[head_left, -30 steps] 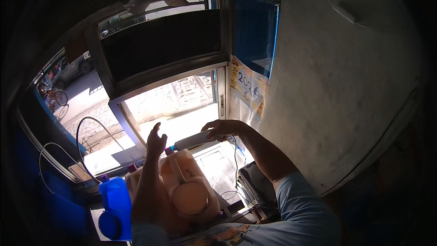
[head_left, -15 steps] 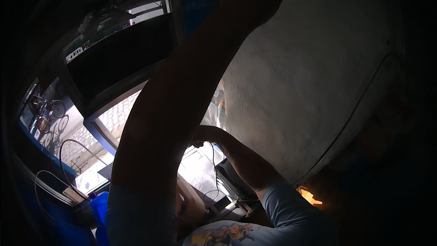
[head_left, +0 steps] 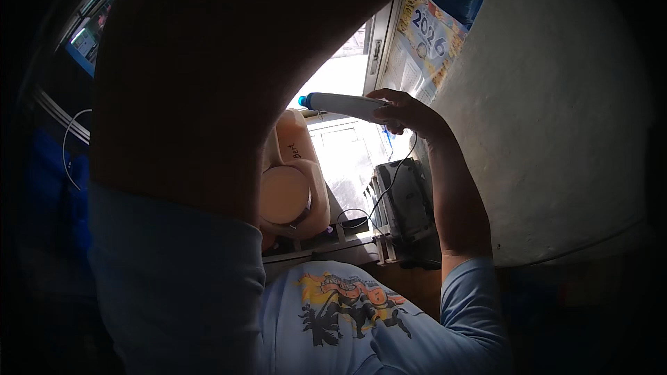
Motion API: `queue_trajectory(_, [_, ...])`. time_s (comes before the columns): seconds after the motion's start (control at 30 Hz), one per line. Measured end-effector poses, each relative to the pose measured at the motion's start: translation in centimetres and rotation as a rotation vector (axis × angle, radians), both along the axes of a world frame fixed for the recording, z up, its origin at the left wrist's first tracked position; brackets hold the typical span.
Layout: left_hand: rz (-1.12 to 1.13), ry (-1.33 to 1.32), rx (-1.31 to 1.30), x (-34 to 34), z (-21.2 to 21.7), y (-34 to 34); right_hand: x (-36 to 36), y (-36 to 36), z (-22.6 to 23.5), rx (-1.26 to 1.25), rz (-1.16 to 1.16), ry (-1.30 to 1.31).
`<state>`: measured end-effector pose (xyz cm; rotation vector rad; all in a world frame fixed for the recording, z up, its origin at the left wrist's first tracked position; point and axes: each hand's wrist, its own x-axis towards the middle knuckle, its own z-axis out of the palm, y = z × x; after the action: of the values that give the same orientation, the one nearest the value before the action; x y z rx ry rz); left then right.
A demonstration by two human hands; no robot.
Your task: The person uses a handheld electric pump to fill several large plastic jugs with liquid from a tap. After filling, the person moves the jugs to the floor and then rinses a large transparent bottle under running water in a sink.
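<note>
Left arm: the dark forearm fills the near view and crosses toward the top; the left hand is out of sight, so I cannot tell whether it grasps anything. Lowering that elbow should open the line of sight.
Shirt: pale blue, its printed front at the lower edge.
Right hand: the right hand has its fingers wrapped around the rear of the pale tool. A relaxed wrist should help steady it.
Blue tip: the tool's blue tip points left, just above the jug's top as seen from here; contact cannot be told. Steadiness matters most at this end.
Cord: the dark cord hangs below the hand and loops near the jug; slack kept clear should prevent snagging.
Peach jug: the peach jug is partly behind the forearm, left of a black box.
Wall: a colourful poster hangs beyond the tool.
</note>
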<state>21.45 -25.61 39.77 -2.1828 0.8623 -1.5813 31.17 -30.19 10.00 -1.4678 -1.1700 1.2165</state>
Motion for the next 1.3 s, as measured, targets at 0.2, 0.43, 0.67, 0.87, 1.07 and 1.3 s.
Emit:
queue_trajectory(0.2, [0.462, 0.552, -0.508, -11.9, -11.5, 16.7, -1.6, 3.6, 1.4, -0.008, 0.068, -0.206])
queue_trajectory(0.43, [0.762, 0.866, -1.729, -21.8, -35.2, 27.4, -3.7, 8.5, 2.9, -0.077, 0.080, -0.292])
queue_trajectory(0.67, [0.327, 0.715, -2.082, -20.6, -41.7, 26.4, -5.0, 10.5, 3.3, -0.108, 0.124, -0.408])
queue_trajectory(0.87, [0.393, 0.721, -2.038, -20.7, -42.4, 26.6, -4.7, 10.5, 3.5, -0.108, 0.124, -0.421])
queue_trajectory(1.07, [0.305, 0.594, -2.106, -20.9, -43.0, 26.9, -4.0, 10.7, 3.6, -0.099, 0.145, -0.394])
queue_trajectory(1.3, [0.457, 0.635, -2.038, -20.7, -43.6, 27.4, -4.0, 11.0, 3.8, -0.101, 0.155, -0.382])
